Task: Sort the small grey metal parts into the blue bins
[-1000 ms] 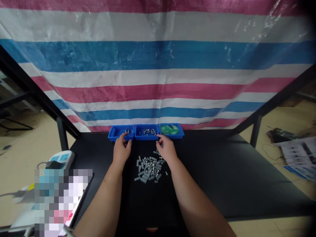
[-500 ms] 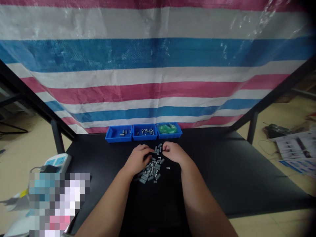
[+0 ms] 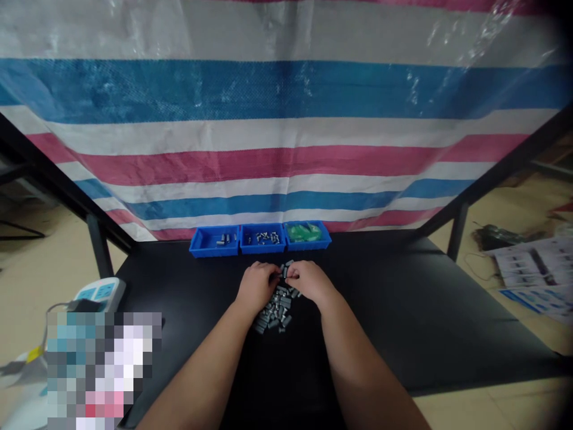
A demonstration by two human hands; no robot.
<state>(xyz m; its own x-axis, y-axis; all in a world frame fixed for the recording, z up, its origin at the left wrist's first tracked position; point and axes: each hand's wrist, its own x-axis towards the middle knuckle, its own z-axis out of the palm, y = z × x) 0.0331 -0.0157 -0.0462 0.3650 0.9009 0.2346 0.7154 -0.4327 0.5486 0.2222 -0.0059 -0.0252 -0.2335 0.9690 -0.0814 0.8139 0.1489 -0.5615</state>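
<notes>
A pile of small grey cylinders mixed with silver screws (image 3: 274, 315) lies on the black table in front of me. My left hand (image 3: 258, 288) is at the pile's upper left, its thumb and fingers bent together. Whatever is between them is too small to make out. Close by on the right, my right hand (image 3: 310, 283) has its fingers curled in a pinch, and its tips hide what they may hold. A few loose grey cylinders (image 3: 285, 272) lie between the fingertips of both hands.
Three blue trays stand in a row behind the hands: the left tray (image 3: 203, 251) has a few grey cylinders, the middle tray (image 3: 255, 249) silver screws, the right tray (image 3: 308, 245) a green bag. A striped sheet (image 3: 286, 161) rises behind. A power strip (image 3: 114, 295) sits at left.
My right hand has moved left and slightly down toward my left hand, and its fingers have closed in on the loose cylinders. My left hand has shifted slightly, its fingers drawing closer together.
</notes>
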